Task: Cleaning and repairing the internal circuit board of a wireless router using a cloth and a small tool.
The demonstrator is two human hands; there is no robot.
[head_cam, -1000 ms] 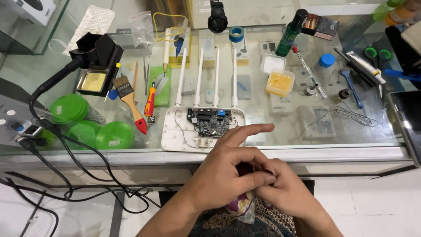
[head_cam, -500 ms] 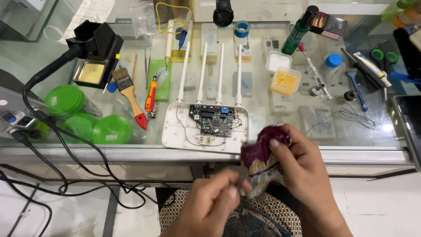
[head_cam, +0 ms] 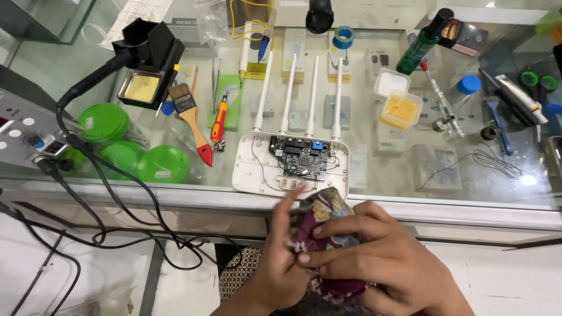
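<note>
Cables [head_cam: 88, 193] drape off the table's [head_cam: 410, 208] left edge, running from the soldering-iron stand [head_cam: 143, 64] w/ its sponge tray; green round lids [head_cam: 137, 155] sit stacked beside it, out of the work zone. Paintbrush [head_cam: 193, 120] & small screwdriver [head_cam: 218, 123] lie within reach. Opened router [head_cam: 293, 158], antennas pointing away, board exposed, sits at the near edge. Below it, left hand [head_cam: 281, 263] & right hand [head_cam: 380, 263] bunch a maroon patterned cloth [head_cam: 322, 222] btwn them; fingers [head_cam: 345, 225] pressed into the fabric, pinching it, prob. to gather it.
</note>
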